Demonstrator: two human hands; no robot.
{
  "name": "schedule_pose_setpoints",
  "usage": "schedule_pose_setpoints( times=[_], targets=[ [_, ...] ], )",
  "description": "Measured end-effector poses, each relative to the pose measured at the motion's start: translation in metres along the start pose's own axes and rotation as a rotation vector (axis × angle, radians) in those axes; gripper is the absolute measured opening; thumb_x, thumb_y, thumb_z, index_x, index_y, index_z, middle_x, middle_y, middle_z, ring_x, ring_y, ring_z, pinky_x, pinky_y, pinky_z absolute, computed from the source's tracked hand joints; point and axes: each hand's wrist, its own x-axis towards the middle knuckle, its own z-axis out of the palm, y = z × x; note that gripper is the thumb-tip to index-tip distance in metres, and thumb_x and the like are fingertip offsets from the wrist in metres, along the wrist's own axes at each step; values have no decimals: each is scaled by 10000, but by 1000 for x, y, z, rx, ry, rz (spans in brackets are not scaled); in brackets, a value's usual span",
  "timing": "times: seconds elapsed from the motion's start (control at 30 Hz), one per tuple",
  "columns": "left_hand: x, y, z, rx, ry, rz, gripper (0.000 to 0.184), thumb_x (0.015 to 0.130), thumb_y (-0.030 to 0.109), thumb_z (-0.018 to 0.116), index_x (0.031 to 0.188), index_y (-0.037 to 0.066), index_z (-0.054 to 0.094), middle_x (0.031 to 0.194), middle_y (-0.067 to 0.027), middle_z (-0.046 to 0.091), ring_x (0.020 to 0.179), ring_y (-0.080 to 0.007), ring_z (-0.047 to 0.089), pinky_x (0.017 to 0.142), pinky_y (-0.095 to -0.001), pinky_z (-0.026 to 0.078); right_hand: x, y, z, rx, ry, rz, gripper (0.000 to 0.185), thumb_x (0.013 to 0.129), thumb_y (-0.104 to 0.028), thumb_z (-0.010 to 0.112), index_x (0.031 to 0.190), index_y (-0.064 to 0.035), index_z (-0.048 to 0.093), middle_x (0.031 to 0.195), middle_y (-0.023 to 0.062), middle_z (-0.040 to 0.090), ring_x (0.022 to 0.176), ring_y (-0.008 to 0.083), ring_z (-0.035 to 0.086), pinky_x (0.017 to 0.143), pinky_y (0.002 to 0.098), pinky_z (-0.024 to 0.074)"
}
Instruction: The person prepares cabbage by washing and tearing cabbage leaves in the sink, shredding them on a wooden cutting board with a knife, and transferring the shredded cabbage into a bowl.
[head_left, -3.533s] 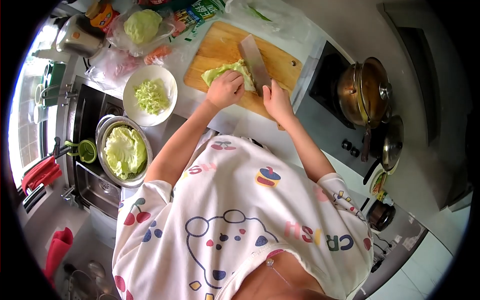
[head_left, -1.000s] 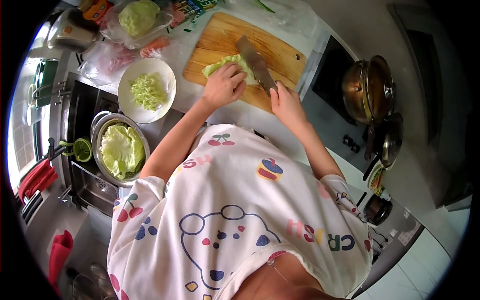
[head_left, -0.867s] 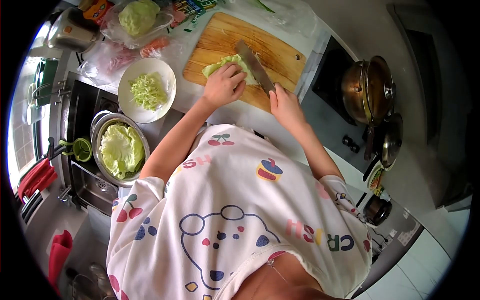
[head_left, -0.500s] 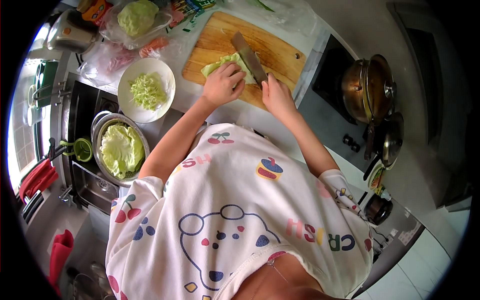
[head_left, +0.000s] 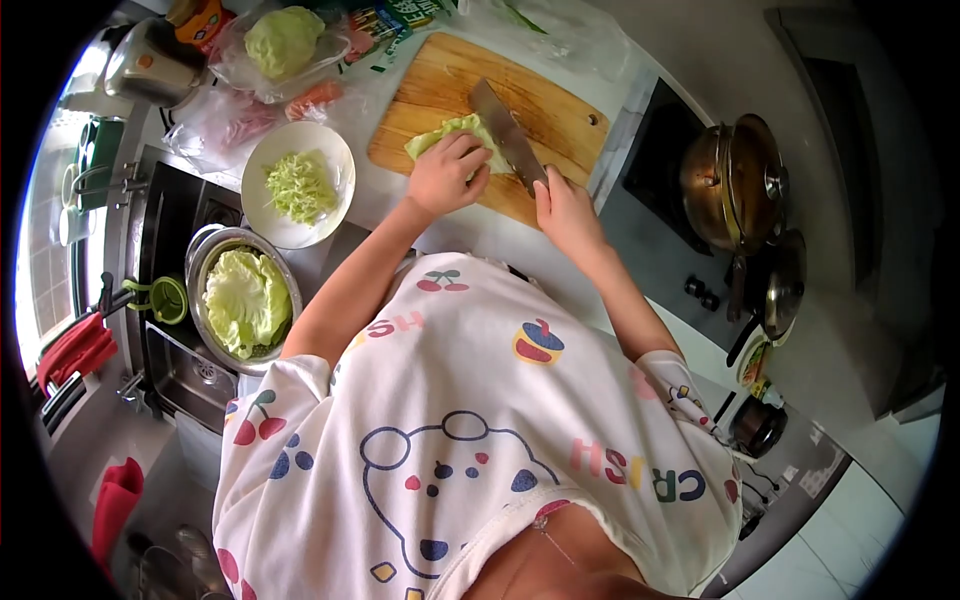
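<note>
On the wooden cutting board [head_left: 430, 85] lies a folded pale green lettuce leaf [head_left: 455, 127]. My left hand [head_left: 448, 172] rests on it, fingers curled and pressing it to the board. The handle of a broad-bladed kitchen knife [head_left: 507, 137] is in the closed grip of my right hand [head_left: 572, 212]. Its blade slants across the board just right of the leaf. Left of the board, a white plate [head_left: 328, 148] holds shredded lettuce [head_left: 300, 188]. My left fingertips partly hide the leaf's near side.
A metal colander [head_left: 207, 318] with large lettuce leaves [head_left: 245, 300] stands by the sink [head_left: 192, 378]. Behind the plate are a bagged lettuce head [head_left: 284, 43] and carrot pieces [head_left: 314, 100]. A lidded pot [head_left: 708, 190] sits on the stove at right.
My right hand and the knife have shifted slightly right and toward me, so the blade stands farther from the leaf. My left hand stays on the leaf. The whole view has shifted a little.
</note>
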Motion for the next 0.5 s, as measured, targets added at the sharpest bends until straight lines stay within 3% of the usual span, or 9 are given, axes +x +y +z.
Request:
schedule_pose_setpoints(
  times=[0.27, 0.5],
  targets=[
    [-1, -1, -2, 2, -19, -16, 179, 804, 139, 682, 981, 120, 699, 1036, -42, 654, 1003, -257, 632, 812, -366, 544, 5, 4, 10, -55, -52, -2, 264, 979, -140, 534, 1147, 63, 537, 888, 293, 661, 824, 489, 647, 705, 543, 519],
    [0, -2, 1, 13, -11, -16, 170, 796, 139, 679, 964, 114, 691, 1027, -34, 649, 1005, -246, 631, 806, -368, 549, 13, 4, 14, -7, -80, 67, 228, 984, -140, 541, 1090, 62, 536, 856, 312, 652, 821, 506, 628, 701, 561, 492]
  ],
)
